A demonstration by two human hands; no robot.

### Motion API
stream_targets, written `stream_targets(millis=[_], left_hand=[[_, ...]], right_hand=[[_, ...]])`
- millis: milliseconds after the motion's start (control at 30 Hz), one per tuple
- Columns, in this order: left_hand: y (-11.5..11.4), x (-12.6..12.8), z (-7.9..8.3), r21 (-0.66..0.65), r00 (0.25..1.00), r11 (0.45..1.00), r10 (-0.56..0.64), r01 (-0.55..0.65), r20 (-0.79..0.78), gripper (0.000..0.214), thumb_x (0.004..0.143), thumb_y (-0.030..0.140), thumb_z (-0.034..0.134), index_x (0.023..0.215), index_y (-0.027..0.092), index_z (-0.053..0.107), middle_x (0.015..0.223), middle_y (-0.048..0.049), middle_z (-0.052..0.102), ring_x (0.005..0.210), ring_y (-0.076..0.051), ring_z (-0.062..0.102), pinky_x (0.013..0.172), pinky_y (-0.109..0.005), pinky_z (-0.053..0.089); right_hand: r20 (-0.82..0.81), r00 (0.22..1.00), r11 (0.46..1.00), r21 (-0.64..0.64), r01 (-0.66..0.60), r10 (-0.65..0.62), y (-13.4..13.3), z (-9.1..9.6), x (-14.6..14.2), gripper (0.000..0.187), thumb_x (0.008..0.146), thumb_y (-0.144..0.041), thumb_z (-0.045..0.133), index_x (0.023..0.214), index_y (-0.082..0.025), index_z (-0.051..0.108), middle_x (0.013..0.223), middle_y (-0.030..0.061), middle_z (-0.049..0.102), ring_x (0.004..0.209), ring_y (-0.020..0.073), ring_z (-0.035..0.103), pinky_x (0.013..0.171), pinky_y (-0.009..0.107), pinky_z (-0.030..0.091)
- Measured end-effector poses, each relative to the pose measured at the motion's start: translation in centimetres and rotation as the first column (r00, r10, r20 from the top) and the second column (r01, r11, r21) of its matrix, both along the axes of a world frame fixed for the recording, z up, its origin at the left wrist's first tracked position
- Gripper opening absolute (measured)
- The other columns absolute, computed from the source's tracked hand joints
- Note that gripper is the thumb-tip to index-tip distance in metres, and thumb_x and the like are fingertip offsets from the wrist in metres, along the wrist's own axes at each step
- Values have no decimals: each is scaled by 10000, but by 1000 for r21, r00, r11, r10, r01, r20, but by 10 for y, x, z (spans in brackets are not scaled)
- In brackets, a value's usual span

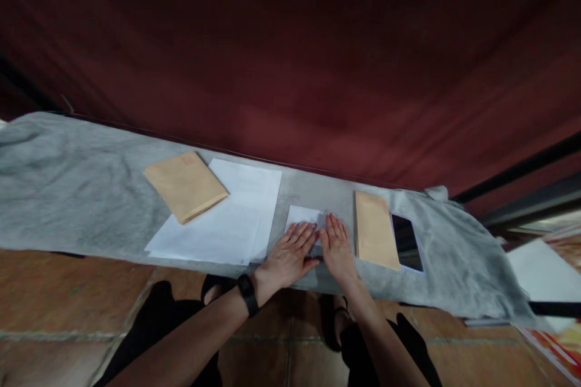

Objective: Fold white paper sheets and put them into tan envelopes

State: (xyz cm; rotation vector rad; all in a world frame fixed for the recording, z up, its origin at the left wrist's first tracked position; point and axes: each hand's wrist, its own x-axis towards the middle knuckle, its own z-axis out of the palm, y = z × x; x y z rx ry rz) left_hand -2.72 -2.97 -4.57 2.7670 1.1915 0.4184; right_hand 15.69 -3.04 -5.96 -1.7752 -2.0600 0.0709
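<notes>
- The person's left hand lies flat on small white rectangular paper; right hand flat at its edge.
- Leftward: broad tan envelope atop large white sheets.
- Rightward: narrow tan envelope, black-screened phone.

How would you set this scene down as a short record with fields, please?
Left hand: flat on small white paper
Right hand: flat, at the paper's right side
Left wrist: black band
Left side: angled brown envelope, partly over white sheets
Right side: narrow brown envelope, dark-screened phone beside it
Surface: grey cloth
</notes>
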Motion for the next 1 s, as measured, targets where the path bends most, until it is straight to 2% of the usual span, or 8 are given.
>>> stream_targets(millis=[100, 200, 367, 633, 800, 1000], left_hand=[[-1, 2, -3, -22, 1000, 1000, -9, 9, -19, 696, 978, 567, 409, 1523, 137, 365, 1611, -121, 336, 1527, -253, 194, 1247, -470, 104], [-2, 2, -4, -23, 999, 1000, -10, 10, -31, 686, 972, 537, 432, 1515, 121, 374, 1619, -128, 312, 1529, -259, 186, 1245, -469, 107], [-5, 3, -4, -9, 999, 1000, 11, -11, -33, 635, 996, 501, 392, 1504, 121, 388, 1628, -126, 291, 1525, -255, 202, 1244, -464, 102], [-6, 2, -1, -35, 999, 999, 26, -26, -20, 634, 1022, 509, 317, 1515, 113, 367, 1617, -141, 314, 1527, -236, 199, 1250, -446, 100], [-4, -5, -6, -19, 997, 997, 73, -73, 7, 699, 1003, 535, 378, 1533, 84, 316, 1609, -177, 313, 1519, -252, 222, 1243, -442, 165], [0, -16, -15, 14, 984, 984, 178, -178, 7, 742, 996, 560, 360, 1525, 42, 314, 1602, -214, 305, 1502, -287, 268, 1215, -447, 257]], right_hand=[[-39, 993, 992, -65, -112, 110, 1, 4, -2, 561, 1064, -387, 200, 1542, -131, 343, 1597, 124, 352, 1492, 225, 297, 1206, 476, 298], [-27, 988, 982, -105, -155, 153, 0, 2, -4, 585, 1066, -429, 194, 1548, -125, 325, 1615, 121, 313, 1502, 218, 272, 1221, 462, 269], [51, 991, 990, -86, -116, 120, -4, -4, -2, 598, 1066, -429, 210, 1565, -103, 270, 1626, 145, 271, 1519, 234, 219, 1225, 473, 239], [104, 992, 997, -40, -73, 76, -6, -8, 5, 638, 1059, -462, 232, 1568, -79, 247, 1621, 176, 274, 1511, 262, 240, 1216, 478, 247], [138, 990, 999, -11, -36, 37, -6, -13, 11, 646, 1057, -470, 256, 1561, -67, 260, 1618, 182, 282, 1504, 269, 258, 1210, 464, 255], [156, 988, 1000, 1, -14, 14, -7, -15, 13, 655, 1054, -482, 251, 1565, -72, 253, 1612, 182, 296, 1497, 271, 273, 1194, 471, 283]])
